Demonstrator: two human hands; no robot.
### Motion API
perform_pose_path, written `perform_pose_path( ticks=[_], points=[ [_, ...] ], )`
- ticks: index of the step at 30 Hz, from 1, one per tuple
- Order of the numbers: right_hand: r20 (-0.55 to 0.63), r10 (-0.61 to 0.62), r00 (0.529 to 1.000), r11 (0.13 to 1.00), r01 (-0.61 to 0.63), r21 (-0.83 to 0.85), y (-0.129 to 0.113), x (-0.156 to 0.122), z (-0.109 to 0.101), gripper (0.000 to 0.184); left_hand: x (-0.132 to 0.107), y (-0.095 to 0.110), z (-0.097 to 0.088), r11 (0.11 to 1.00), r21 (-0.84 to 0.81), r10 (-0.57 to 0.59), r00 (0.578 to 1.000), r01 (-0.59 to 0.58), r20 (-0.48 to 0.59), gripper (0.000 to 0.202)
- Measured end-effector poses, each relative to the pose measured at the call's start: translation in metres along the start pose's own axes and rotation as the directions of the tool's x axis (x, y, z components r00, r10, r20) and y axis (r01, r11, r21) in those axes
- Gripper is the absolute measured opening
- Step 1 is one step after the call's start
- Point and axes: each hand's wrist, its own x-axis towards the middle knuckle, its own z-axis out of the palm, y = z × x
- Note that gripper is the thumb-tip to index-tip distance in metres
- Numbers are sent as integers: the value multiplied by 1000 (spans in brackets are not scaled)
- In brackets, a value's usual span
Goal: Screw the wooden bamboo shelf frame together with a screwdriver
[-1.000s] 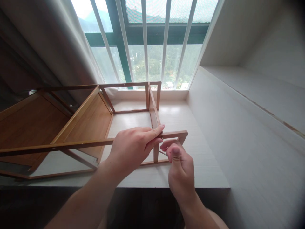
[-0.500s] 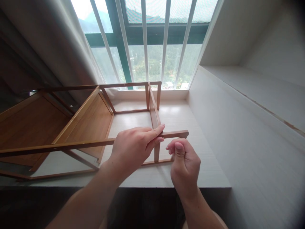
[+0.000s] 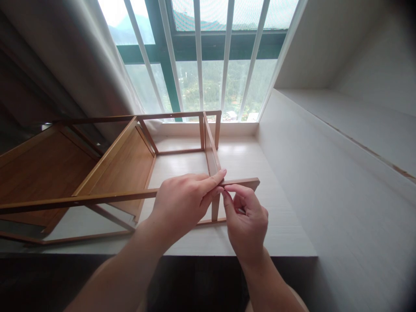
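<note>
Here's your right hand [image 3: 247, 216] at five o'clock, thumb and forefinger drawn together at the tips, right under the near rail [image 3: 242, 182] and just beside your left thumb. The other fingers curl into the palm, where a tiny bright glint shows; whether that grip has hold of anything, you can't tell from here. And over at seven, your left hand [image 3: 185, 197] is clamped over the same rail, palm down, forefinger lying across the corner where the narrow board [image 3: 212, 147] meets it, thumb tucked underneath.

That rail belongs to the wooden frame [image 3: 113, 197], on its side and running from nine o'clock in to the centre, its short end poking out past your fingers towards four. The middle panel [image 3: 115, 167] slants across at nine, with the end panel [image 3: 48, 173] beyond it, darker, further out the same way. All of it rests on the pale ledge [image 3: 276, 229], and the far rail [image 3: 182, 115] crosses just above centre, towards eleven.

Out at three, a plain white wall [image 3: 302, 164]; up at ten, a grey curtain [image 3: 74, 56]. At twelve, white bars [image 3: 199, 56] stand before the green window frame [image 3: 211, 45], hazy hills [image 3: 211, 26] behind.
</note>
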Motion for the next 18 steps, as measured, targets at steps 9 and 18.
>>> perform_pose_path(
  ticks=[9,18],
  points=[
    [-9,-38,999,997,37,-70,2,2,2,8,-1,5,-5,1000,-13,6,1000,-5,26,44],
    [5,3,1000,999,-3,-34,5,3,1,11,0,3,-6,997,-70,14,1000,-15,-22,42]
  ],
)
